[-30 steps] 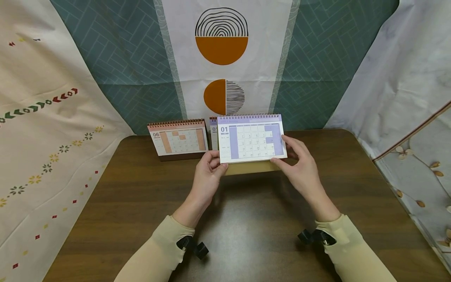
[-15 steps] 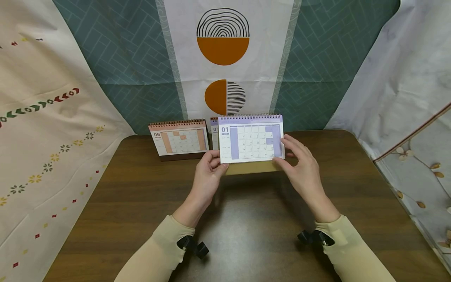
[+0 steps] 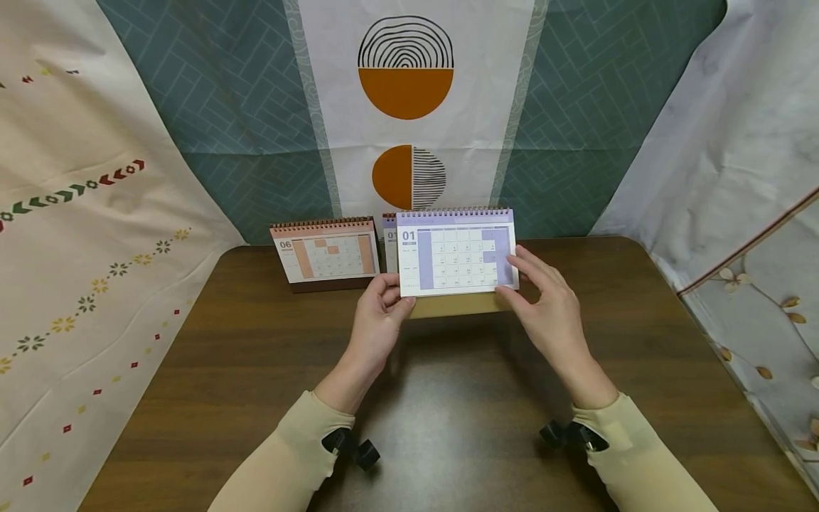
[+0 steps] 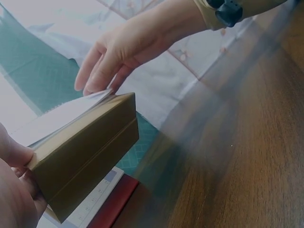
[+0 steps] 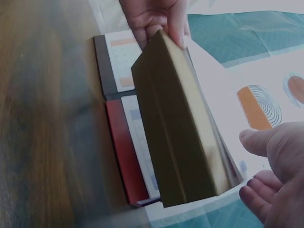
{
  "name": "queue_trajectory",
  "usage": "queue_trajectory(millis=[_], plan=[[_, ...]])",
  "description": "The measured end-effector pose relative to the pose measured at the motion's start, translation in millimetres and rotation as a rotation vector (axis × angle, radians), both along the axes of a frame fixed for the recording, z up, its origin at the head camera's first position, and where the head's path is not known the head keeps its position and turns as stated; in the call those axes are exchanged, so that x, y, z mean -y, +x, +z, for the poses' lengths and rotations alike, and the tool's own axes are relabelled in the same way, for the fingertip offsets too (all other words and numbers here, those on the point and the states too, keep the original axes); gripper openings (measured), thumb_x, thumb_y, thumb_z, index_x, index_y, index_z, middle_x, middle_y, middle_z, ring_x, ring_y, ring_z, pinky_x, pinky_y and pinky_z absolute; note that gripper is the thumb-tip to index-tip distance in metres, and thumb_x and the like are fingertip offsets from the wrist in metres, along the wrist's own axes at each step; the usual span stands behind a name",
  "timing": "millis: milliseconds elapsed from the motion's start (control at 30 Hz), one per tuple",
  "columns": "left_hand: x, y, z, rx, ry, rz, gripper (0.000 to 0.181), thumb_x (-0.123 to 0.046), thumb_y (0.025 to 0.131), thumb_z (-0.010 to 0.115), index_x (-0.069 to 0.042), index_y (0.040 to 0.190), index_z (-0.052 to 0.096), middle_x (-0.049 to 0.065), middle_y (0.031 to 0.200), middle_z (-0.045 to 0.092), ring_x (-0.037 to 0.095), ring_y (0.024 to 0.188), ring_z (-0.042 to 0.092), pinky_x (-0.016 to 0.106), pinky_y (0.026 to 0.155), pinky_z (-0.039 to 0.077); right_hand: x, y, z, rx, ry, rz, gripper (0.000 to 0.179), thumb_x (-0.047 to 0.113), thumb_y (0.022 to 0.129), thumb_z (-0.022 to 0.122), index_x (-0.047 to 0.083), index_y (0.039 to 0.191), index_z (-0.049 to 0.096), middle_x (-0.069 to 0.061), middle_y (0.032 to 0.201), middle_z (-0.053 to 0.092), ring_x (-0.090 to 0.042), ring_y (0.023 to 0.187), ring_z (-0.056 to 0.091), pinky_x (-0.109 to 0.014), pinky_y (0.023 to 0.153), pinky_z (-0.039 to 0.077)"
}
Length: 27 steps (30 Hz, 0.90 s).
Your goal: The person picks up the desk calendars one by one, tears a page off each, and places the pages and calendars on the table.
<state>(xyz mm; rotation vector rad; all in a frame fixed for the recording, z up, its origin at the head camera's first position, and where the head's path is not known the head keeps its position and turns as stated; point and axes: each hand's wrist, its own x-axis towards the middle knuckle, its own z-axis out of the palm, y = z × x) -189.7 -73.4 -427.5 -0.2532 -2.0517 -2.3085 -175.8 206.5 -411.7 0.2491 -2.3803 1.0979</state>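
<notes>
A desk calendar with a purple "01" page (image 3: 457, 259) and a gold stand (image 3: 457, 306) is held up above the table, tilted back. My left hand (image 3: 376, 316) grips its lower left corner, thumb in front; the left wrist view shows the thumb on the stand's edge (image 4: 85, 135). My right hand (image 3: 549, 313) is at the calendar's lower right, fingertips over the page's right edge and thumb near the bottom corner. In the right wrist view this right hand (image 5: 285, 166) has thumb and fingers apart beside the pages (image 5: 209, 90). Exact fingertip contact cannot be told.
Behind, to the left, stands an orange "06" desk calendar (image 3: 326, 252) on a dark base. Another calendar with a red base (image 5: 126, 152) stands mostly hidden behind the held one. Patterned cloths (image 3: 243, 92) hang around the wooden table (image 3: 256, 398).
My right fingers have come from the calendar's right edge to the front of the page, and the hand has shifted slightly. The left hand and the calendar stay nearly still.
</notes>
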Motion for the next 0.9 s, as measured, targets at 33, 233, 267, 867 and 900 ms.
queue_trajectory(millis=[33, 233, 267, 867, 900], plan=[[-0.1, -0.2, -0.4, 0.001, 0.002, -0.002, 0.032, 0.013, 0.104, 0.063, 0.006, 0.135, 0.058, 0.026, 0.123, 0.077, 0.016, 0.098, 0.073, 0.026, 0.086, 0.057, 0.3, 0.7, 0.6, 0.005, -0.004, -0.002, 0.06, 0.004, 0.089, 0.093, 0.008, 0.145, 0.072, -0.005, 0.161, 0.06, -0.033, 0.146, 0.056, -0.044, 0.111, 0.053], [-0.3, -1.0, -1.7, -0.004, -0.005, -0.005, 0.032, 0.013, 0.104, 0.063, 0.006, 0.135, 0.058, 0.026, 0.124, 0.077, 0.018, 0.1, 0.073, 0.026, 0.088, 0.057, 4.0, 5.2, 4.8, 0.036, -0.02, -0.003, 0.059, 0.005, 0.092, 0.091, 0.007, 0.147, 0.071, -0.008, 0.163, 0.058, -0.035, 0.151, 0.052, -0.063, 0.116, 0.044], [-0.2, -1.1, -1.8, -0.005, -0.008, -0.005, 0.032, 0.013, 0.104, 0.063, 0.006, 0.135, 0.058, 0.025, 0.124, 0.077, 0.018, 0.1, 0.073, 0.026, 0.088, 0.057, 4.8, 5.7, 5.2, 0.04, -0.016, -0.002, 0.059, 0.005, 0.092, 0.091, 0.007, 0.148, 0.07, -0.008, 0.163, 0.057, -0.036, 0.151, 0.052, -0.064, 0.117, 0.043], [0.9, -1.7, -1.6, 0.0, -0.011, -0.005, 0.031, 0.012, 0.104, 0.062, 0.006, 0.134, 0.058, 0.026, 0.125, 0.077, 0.019, 0.103, 0.074, 0.026, 0.089, 0.057, 5.8, 6.9, 8.8, -0.013, -0.022, 0.015, 0.06, -0.002, 0.088, 0.092, 0.007, 0.145, 0.073, -0.005, 0.163, 0.058, -0.032, 0.15, 0.053, -0.046, 0.115, 0.048], [0.8, -1.4, -1.1, 0.0, -0.011, -0.005, 0.031, 0.012, 0.104, 0.062, 0.007, 0.135, 0.057, 0.026, 0.125, 0.077, 0.019, 0.103, 0.074, 0.026, 0.089, 0.057, 5.8, 6.7, 8.7, -0.026, -0.011, 0.013, 0.06, -0.003, 0.088, 0.092, 0.006, 0.144, 0.073, -0.006, 0.163, 0.058, -0.032, 0.149, 0.053, -0.052, 0.114, 0.049]])
